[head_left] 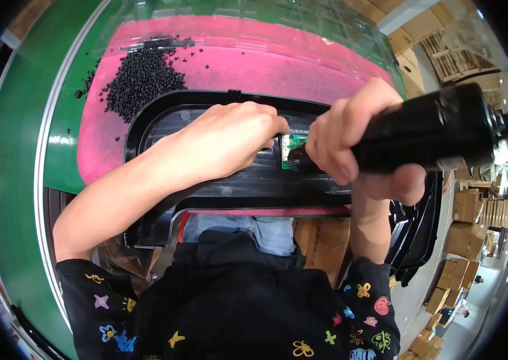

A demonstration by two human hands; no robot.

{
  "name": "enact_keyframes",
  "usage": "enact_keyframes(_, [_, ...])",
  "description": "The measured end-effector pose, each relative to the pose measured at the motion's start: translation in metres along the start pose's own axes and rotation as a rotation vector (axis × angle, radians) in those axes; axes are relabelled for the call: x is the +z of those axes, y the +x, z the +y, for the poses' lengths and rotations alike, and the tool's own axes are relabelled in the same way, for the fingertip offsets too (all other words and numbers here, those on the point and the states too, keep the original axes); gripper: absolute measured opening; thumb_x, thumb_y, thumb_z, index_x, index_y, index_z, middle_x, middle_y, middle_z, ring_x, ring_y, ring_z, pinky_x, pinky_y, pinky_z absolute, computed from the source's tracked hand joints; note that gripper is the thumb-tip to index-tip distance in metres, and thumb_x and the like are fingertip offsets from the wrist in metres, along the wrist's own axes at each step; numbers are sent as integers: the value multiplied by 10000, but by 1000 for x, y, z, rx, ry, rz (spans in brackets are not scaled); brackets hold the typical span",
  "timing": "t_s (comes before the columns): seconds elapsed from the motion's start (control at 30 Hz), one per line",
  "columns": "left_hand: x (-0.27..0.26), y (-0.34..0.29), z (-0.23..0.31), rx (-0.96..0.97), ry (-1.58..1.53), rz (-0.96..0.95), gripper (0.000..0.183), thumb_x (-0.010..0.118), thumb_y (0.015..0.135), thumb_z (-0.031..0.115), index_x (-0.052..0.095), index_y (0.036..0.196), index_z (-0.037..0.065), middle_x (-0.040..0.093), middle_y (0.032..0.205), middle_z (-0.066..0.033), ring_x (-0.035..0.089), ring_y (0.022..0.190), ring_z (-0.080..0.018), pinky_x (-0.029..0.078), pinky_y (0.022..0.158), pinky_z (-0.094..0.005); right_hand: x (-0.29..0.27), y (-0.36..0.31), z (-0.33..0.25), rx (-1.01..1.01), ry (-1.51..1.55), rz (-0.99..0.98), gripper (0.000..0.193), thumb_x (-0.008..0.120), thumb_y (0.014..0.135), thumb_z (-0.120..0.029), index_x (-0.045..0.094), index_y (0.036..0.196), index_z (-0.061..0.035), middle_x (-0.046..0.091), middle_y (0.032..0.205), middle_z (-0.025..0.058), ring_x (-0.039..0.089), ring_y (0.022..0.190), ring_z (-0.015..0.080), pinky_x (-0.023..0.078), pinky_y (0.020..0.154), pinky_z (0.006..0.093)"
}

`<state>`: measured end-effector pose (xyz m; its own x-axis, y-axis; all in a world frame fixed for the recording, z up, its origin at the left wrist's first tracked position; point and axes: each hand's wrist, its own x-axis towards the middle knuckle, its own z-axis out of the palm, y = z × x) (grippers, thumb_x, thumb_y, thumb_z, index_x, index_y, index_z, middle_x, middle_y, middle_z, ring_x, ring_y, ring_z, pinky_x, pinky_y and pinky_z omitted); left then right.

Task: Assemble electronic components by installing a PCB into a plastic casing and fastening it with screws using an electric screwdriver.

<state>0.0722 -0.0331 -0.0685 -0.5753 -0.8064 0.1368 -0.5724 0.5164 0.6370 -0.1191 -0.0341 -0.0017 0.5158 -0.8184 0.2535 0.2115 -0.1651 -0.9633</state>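
Note:
A shallow black plastic housing (200, 191) lies in front of me with its inside facing up. Set in its middle is a small green circuit board (294, 143), partly covered by my right hand. My right hand (356, 138) is wrapped round a thick black electric screwdriver (428, 129), its narrow end pointing left at the board. My left hand (236, 135) rests over the housing just left of the board, fingers curled and pressed together beside the board's edge. Whatever its fingertips hold, if anything, is hidden.
Under the housing is a pink mat (224, 72) on a green tabletop (62, 120). A heap of small black screws (146, 81) is spread at the far left of the mat. Clear plastic trays (254, 21) stand along the back. More black plastic parts (419, 240) sit at right.

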Motion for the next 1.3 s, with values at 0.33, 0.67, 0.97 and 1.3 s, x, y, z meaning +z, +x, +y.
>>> enact_keyframes(0.33, [-3, 1, 6, -73, 27, -49, 214, 589, 889, 80, 629, 1092, 26, 645, 1017, -140, 621, 1001, -362, 523, 813, -450, -11, 2, 12, -239, 272, 61, 779, 534, 754, -809, 506, 919, -48, 476, 566, -22, 404, 423, 95, 353, 448, 263])
enact_keyframes(0.67, [-5, 3, 9, -86, -3, -57, 209, 579, 898, 97, 615, 1092, 25, 641, 997, -147, 622, 976, -372, 513, 791, -457, -21, 21, 16, -207, 171, 141, 725, 490, 833, -746, 508, 937, -29, 469, 577, -14, 404, 451, 93, 372, 510, 271])
enact_keyframes(0.97, [-8, 2, 8, -70, 10, -64, 209, 583, 891, 88, 612, 1085, 16, 637, 1002, -160, 618, 972, -379, 507, 792, -457, -18, 27, 25, -224, -55, 86, 624, 505, 879, -655, 505, 1006, -44, 457, 592, -6, 390, 463, 104, 371, 544, 282])
enact_keyframes(1.3, [-10, 5, 7, -29, -91, 79, 184, 650, 836, 38, 630, 1008, -26, 677, 841, -192, 657, 832, -380, 521, 734, -409, -23, 19, 24, -212, 118, 78, 668, 495, 868, -694, 529, 996, -39, 480, 608, 5, 412, 474, 112, 383, 554, 293])
